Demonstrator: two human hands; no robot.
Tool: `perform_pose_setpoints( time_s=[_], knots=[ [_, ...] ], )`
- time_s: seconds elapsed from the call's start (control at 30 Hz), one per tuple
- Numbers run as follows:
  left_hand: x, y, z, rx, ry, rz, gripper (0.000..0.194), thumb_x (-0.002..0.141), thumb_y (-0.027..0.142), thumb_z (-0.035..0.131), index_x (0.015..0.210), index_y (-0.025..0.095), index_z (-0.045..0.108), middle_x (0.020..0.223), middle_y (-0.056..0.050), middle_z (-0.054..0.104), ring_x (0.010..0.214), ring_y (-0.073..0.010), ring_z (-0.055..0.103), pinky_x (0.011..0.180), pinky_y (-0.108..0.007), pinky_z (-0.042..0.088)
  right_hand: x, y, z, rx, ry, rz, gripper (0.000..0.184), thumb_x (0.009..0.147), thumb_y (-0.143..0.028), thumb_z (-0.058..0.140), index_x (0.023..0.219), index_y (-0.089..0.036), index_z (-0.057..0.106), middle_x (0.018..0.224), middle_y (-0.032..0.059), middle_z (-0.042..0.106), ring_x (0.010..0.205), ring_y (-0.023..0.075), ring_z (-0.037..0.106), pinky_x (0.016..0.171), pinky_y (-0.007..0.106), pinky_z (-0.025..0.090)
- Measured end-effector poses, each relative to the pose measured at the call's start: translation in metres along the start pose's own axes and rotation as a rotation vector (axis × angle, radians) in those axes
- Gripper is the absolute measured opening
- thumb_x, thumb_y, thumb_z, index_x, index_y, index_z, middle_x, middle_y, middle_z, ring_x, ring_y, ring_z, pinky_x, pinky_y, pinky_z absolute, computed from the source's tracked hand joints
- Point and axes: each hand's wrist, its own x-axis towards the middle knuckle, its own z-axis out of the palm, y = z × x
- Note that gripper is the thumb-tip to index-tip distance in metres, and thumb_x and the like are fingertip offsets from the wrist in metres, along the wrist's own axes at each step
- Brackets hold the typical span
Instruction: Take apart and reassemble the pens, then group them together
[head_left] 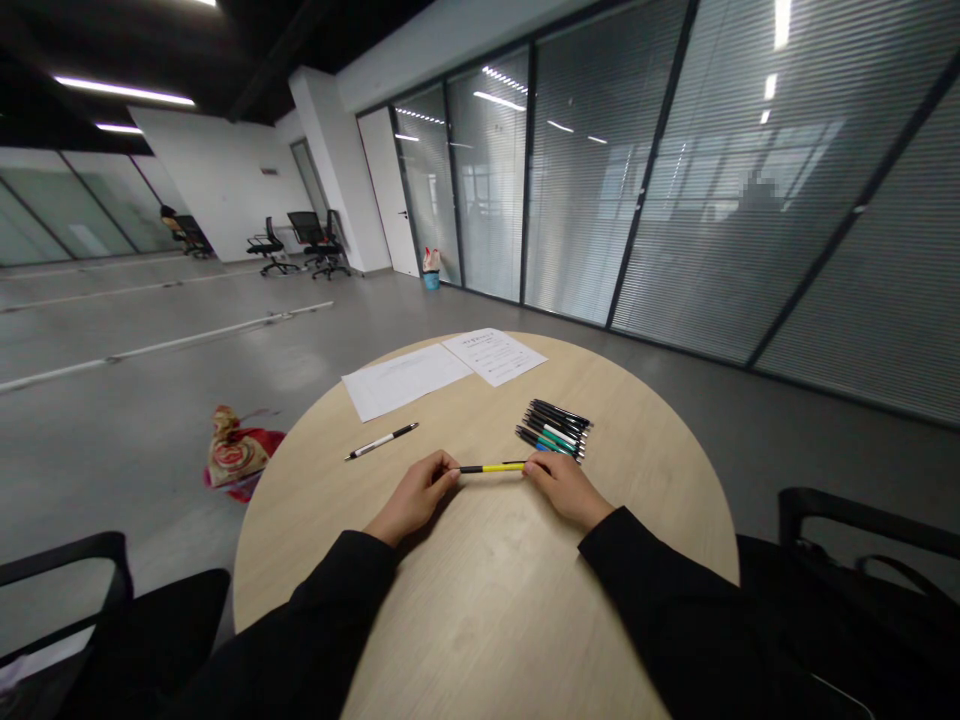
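Between my two hands a yellow and black pen (501, 468) is held level, just over the table. The fingers of my left hand (417, 494) pinch its black end. At its yellow end my right hand (564, 486) grips it, the fingertips covering that tip. Just beyond my right hand lies a bunch of several pens (555, 428), black, green, white and blue, side by side. A single white and black pen (381, 441) rests on the table beyond my left hand, apart from the others.
Two white paper sheets (409, 380) (495, 356) lie at the far side of the round wooden table (495, 620). Black chairs stand at left (150, 620) and right (862, 560). A red and tan bag (238, 455) sits on the floor to the left. Blinded glass walls rise behind.
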Motion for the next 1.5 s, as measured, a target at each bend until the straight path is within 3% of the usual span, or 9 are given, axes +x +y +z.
perform_pose_setpoints(
  time_s=[1.0,1.27,1.5],
  knots=[
    [0.000,-0.001,-0.001,0.047,-0.043,0.024,0.030,0.092,0.045,0.051,0.080,0.018,0.055,0.074,0.000,0.058,0.070,-0.0166,0.050,0.067,-0.028,0.038,-0.001,-0.002,-0.001,-0.029,-0.004,0.009,0.022,0.097,-0.027,0.055,0.083,-0.017,0.070,0.081,0.0033,0.069,0.078,0.0172,0.060,0.069,0.027,0.037],
    [0.002,-0.004,0.001,-0.025,-0.069,-0.062,0.040,0.092,0.054,0.048,0.074,0.019,0.053,0.062,0.003,0.049,0.060,-0.0146,0.043,0.057,-0.026,0.031,-0.002,-0.006,-0.001,-0.040,0.002,0.019,0.015,0.094,-0.023,0.059,0.084,-0.017,0.069,0.079,0.0020,0.067,0.074,0.0157,0.057,0.066,0.026,0.035],
    [0.002,-0.003,0.002,-0.035,-0.057,-0.052,0.042,0.095,0.054,0.044,0.073,0.019,0.053,0.065,0.002,0.052,0.062,-0.0150,0.046,0.060,-0.027,0.035,-0.003,-0.009,0.001,-0.064,0.013,0.037,0.014,0.092,-0.022,0.060,0.085,-0.017,0.070,0.075,0.0009,0.065,0.069,0.0143,0.054,0.062,0.026,0.033]
  ],
)
